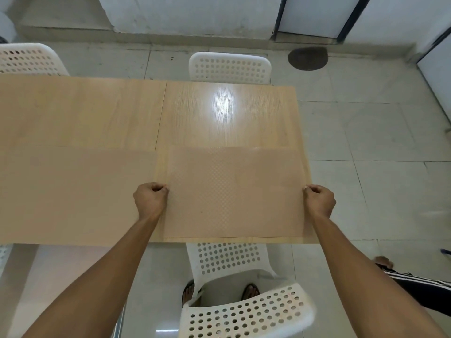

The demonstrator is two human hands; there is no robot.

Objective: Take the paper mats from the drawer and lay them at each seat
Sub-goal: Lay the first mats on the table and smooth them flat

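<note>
Plain dining room: table [97, 113], chairs [230, 68]

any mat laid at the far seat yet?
No. The table in front of the far chair is bare; both mats lie along the near edge.

Paper mat [234, 191] flat on wooden worktop [97, 113] at near edge, L hand [150, 200] and R hand [319, 200] pinching its side edges. 2nd mat [73, 191] just left. White perforated chair [244, 293] below.

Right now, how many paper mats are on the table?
2: one mat at the near right seat, held by both hands, another beside it on the left, running out of frame. More may lie off-frame.
</note>
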